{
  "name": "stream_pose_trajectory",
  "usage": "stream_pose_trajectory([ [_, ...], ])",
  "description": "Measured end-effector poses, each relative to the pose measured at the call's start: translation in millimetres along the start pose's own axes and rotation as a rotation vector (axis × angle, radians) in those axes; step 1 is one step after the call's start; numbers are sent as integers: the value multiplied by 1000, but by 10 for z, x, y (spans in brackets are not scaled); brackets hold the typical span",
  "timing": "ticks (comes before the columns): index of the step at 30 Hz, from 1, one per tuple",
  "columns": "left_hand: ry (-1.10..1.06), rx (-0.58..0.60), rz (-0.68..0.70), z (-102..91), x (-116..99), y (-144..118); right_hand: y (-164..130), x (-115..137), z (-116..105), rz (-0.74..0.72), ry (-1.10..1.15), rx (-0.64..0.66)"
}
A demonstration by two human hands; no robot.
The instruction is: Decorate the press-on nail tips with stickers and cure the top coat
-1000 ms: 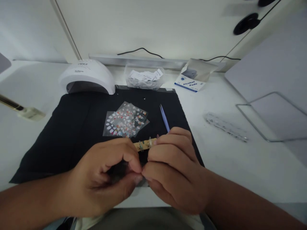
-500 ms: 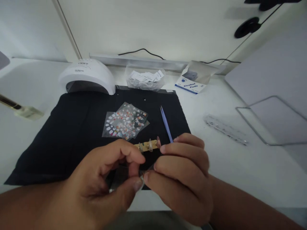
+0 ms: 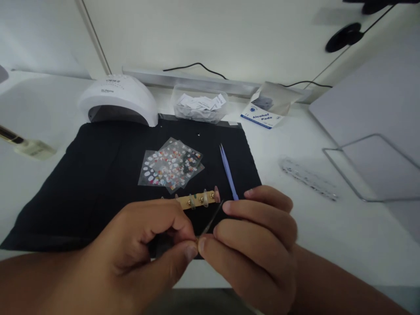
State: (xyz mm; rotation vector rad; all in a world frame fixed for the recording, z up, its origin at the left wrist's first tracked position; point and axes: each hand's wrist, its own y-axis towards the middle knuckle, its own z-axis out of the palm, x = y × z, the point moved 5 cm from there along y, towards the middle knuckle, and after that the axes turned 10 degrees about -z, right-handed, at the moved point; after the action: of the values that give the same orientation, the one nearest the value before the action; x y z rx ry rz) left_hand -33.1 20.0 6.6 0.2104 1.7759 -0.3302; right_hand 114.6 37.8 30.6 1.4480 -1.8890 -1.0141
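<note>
Low in front of me, my left hand (image 3: 154,253) and my right hand (image 3: 256,249) meet fingertip to fingertip. Between them is a thin clear sheet (image 3: 212,218), seen almost edge-on, apparently a nail sticker sheet. My right fingers hold it, while my left thumb and forefinger pinch at its near edge; the exact spot is hidden. Just beyond my left knuckles lies a gold display strip (image 3: 185,201) with several clear and pinkish nail tips on it. Blue tweezers (image 3: 229,173) rest past my right fingers. Fanned sticker sheets (image 3: 172,164) lie farther back on the black cloth (image 3: 108,175).
A white nail lamp (image 3: 120,98) stands at the back left, beside a clear tub (image 3: 200,111) of white packets. An open alcohol pads box (image 3: 264,111) sits at the back right. On the right are a clear plastic strip (image 3: 306,177) and a metal wire frame (image 3: 341,197); a polish bottle (image 3: 34,148) is leftmost.
My left thumb and forefinger have closed together against my right fingertips. The clear sheet has turned edge-on, and my right hand has shifted slightly right. More of the gold strip shows.
</note>
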Motion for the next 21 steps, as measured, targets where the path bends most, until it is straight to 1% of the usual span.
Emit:
stream_pose_trajectory([
  [1, 3, 2, 1, 4, 2, 5, 7, 22, -12, -44, -15, -19],
  [2, 5, 6, -1, 8, 3, 13, 12, 26, -6, -55, -16, -7],
  [3, 3, 11, -5, 11, 5, 22, 15, 18, -25, -48, -27, -42],
  [6, 4, 33, -18, 16, 9, 35, 31, 23, -7, -93, -40, -8],
  [8, 2, 51, -29, 16, 15, 25, 37, 26, 12, -99, -41, 8],
  [11, -39, 88, -54, 18, 26, -6, 40, 37, 29, -40, -23, -65],
  [12, -65, 106, -68, 23, 31, -15, 38, 45, 24, -12, -20, -128],
  [13, -94, 127, -92, 32, 42, -22, 36, 53, 31, 20, -15, -169],
  [14, -127, 147, -120, 41, 56, -27, 42, 86, 61, 1, -14, -162],
  [15, -163, 168, -145, 53, 69, -31, 37, 91, 57, 44, -42, -215],
  [16, -198, 183, -168, 63, 82, -34, 36, 111, 65, 49, -52, -235],
  [17, -229, 198, -185, 74, 94, -36, 29, 115, 65, 85, -70, -262],
  [19, -289, 221, -203, 90, 114, -43, 20, 127, 71, 129, -93, -271],
  [21, -334, 246, -215, 103, 134, -55, 25, 159, 76, 126, -103, -270],
])
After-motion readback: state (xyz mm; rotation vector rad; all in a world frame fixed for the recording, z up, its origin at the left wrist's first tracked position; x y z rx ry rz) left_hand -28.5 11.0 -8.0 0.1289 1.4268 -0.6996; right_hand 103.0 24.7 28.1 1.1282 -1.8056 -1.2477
